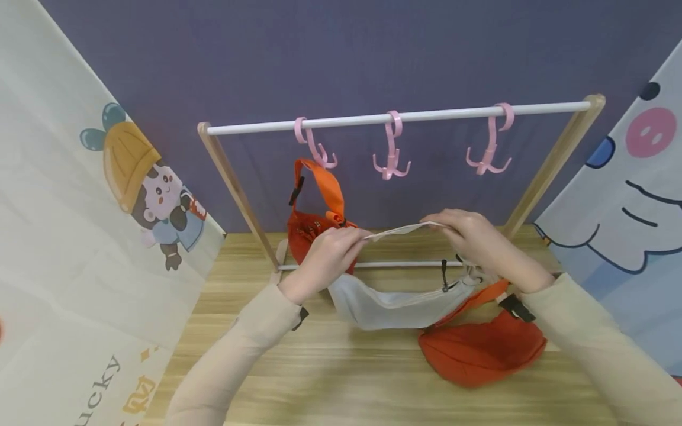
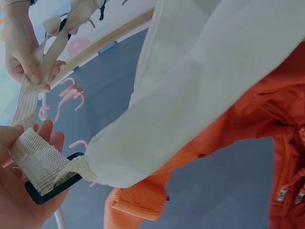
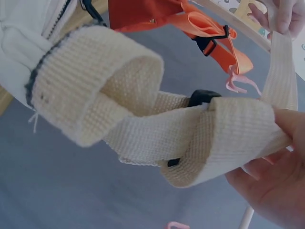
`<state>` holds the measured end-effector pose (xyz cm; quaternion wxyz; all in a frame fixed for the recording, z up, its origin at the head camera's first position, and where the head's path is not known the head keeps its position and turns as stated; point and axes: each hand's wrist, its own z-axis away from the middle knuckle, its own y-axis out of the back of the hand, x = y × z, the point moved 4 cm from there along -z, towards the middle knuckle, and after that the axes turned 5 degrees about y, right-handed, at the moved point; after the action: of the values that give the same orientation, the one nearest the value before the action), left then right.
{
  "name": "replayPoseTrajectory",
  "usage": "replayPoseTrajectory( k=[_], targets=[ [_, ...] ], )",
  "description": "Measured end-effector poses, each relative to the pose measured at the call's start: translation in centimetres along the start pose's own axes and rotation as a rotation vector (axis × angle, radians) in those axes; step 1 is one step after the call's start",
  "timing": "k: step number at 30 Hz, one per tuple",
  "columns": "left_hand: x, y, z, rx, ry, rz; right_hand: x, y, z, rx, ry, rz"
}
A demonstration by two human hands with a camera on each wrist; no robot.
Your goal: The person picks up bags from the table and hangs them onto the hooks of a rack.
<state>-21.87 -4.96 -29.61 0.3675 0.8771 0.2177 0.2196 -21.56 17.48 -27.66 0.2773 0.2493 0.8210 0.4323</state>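
Between my two hands a cream webbing strap (image 1: 401,229) is stretched, and below it hangs a white waist bag (image 1: 391,305). My left hand (image 1: 329,255) pinches the strap near a black slider buckle (image 2: 53,190). Farther along, my right hand (image 1: 476,239) grips the strap between thumb and fingers. In the right wrist view, folded loops of the webbing (image 3: 238,136) run through a second black slider (image 3: 204,97). An orange-red bag (image 1: 303,234) hangs by its orange strap (image 1: 327,184) from the left pink hook (image 1: 319,155), partly hidden behind my left hand.
A rack with a white rod (image 1: 346,121) and wooden legs (image 1: 554,165) stands ahead. Its middle hook (image 1: 391,155) and right hook (image 1: 489,152) are also pink. Another red bag (image 1: 482,349) lies on the wood-grain table (image 1: 298,378), below my right forearm. Cartoon-printed sheets flank both sides.
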Motion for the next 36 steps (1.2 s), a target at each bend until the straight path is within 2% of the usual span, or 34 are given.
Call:
replayPoseTrajectory(
  k=[5, 14, 26, 36],
  targets=[
    [0.6, 0.4, -1.3, 0.04, 0.002, -0.011, 0.0, 1.6, -0.6, 0.032, 0.002, 0.016],
    [1.3, 1.3, -3.7, 0.095, 0.095, 0.057, 0.4, 3.7, -2.3, 0.131, -0.045, 0.041],
    [0.5, 1.8, -6.3, 0.135, 0.139, -0.008, 1.1, 5.3, -4.0, 0.103, -0.123, 0.143],
    [-0.6, 1.5, -8.0, 0.177, 0.222, 0.058, 1.8, 5.9, -5.4, 0.136, -0.15, 0.195]
  ],
)
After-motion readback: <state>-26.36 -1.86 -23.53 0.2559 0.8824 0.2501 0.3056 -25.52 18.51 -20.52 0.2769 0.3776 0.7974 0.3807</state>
